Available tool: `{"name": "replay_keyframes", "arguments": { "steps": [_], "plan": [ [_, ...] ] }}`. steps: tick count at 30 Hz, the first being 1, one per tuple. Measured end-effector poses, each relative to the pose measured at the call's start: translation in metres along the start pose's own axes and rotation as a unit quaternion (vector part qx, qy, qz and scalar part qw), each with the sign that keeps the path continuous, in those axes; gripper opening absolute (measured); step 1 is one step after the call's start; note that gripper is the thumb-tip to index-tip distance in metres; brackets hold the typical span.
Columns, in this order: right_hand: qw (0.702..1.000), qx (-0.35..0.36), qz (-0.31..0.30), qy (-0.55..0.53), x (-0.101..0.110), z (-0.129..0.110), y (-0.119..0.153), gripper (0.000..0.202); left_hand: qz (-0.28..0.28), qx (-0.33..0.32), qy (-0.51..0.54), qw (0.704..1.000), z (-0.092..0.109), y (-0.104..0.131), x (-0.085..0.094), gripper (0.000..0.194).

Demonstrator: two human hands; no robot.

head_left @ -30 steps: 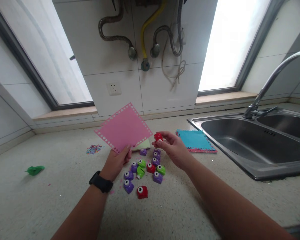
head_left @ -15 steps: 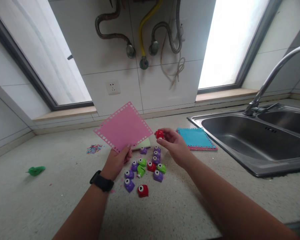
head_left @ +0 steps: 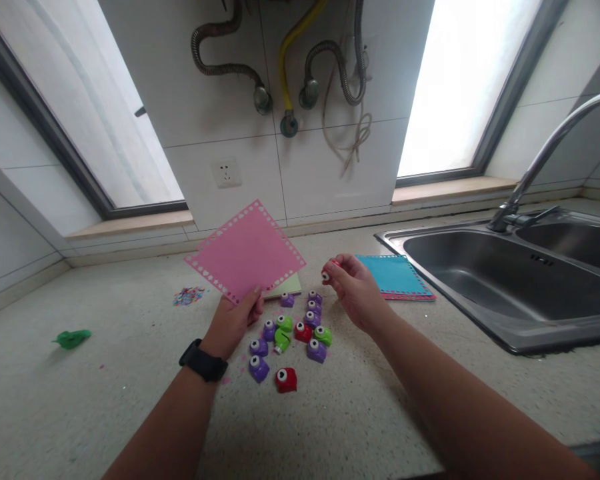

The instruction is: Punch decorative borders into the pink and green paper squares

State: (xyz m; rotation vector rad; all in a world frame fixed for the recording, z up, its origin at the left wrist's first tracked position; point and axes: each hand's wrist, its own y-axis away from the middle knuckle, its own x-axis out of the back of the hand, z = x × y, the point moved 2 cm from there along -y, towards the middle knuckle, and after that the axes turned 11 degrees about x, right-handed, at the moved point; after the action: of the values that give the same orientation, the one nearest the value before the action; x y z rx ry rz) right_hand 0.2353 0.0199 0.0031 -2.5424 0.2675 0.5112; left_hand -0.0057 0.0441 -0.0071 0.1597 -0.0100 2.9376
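My left hand [head_left: 240, 311] pinches the lower corner of a pink paper sheet [head_left: 247, 250], held up as a diamond with small shapes punched along its edges. In my right hand [head_left: 353, 287], closed fingers grip a small red craft punch [head_left: 329, 270], partly covered by the thumb and fingertips. It is apart from the sheet, to its right. Below the hands lie several more craft punches: purple ones such as this purple punch [head_left: 259, 368], green ones such as this green punch [head_left: 323, 335], and a red punch [head_left: 286, 380] nearest me.
Pale green paper [head_left: 287, 287] lies behind the left hand. A stack of punched blue paper [head_left: 397, 275] sits beside the steel sink [head_left: 460, 267]. Colourful paper bits [head_left: 189, 296] and a crumpled green item [head_left: 71, 339] are on the left of the counter [head_left: 145, 407].
My right hand has drawn slightly right, away from the sheet, and turned the red punch so its white round button faces me. The pink sheet has barely shifted.
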Motion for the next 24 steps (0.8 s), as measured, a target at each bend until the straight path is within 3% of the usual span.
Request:
{"name": "replay_keyframes", "arguments": {
  "steps": [6, 14, 20, 24],
  "plan": [
    [0.999, -0.035, -0.034, -0.001, -0.003, 0.003, 0.002, 0.025, -0.002, 0.001, 0.003, 1.0, -0.003, -0.002, 0.001, 0.043],
    [0.991, -0.133, -0.008, 0.023, 0.0, 0.005, 0.002, 0.022, -0.005, 0.0, 0.002, 1.0, -0.009, -0.007, 0.004, 0.041],
    [0.99, -0.135, -0.013, -0.035, -0.001, 0.008, 0.002, 0.019, -0.005, 0.0, 0.01, 1.0, -0.01, -0.007, 0.005, 0.041],
    [0.994, -0.087, -0.044, 0.045, 0.002, 0.006, 0.002, 0.022, -0.007, -0.005, 0.014, 1.0, -0.008, -0.005, 0.005, 0.041]
  ]
}}
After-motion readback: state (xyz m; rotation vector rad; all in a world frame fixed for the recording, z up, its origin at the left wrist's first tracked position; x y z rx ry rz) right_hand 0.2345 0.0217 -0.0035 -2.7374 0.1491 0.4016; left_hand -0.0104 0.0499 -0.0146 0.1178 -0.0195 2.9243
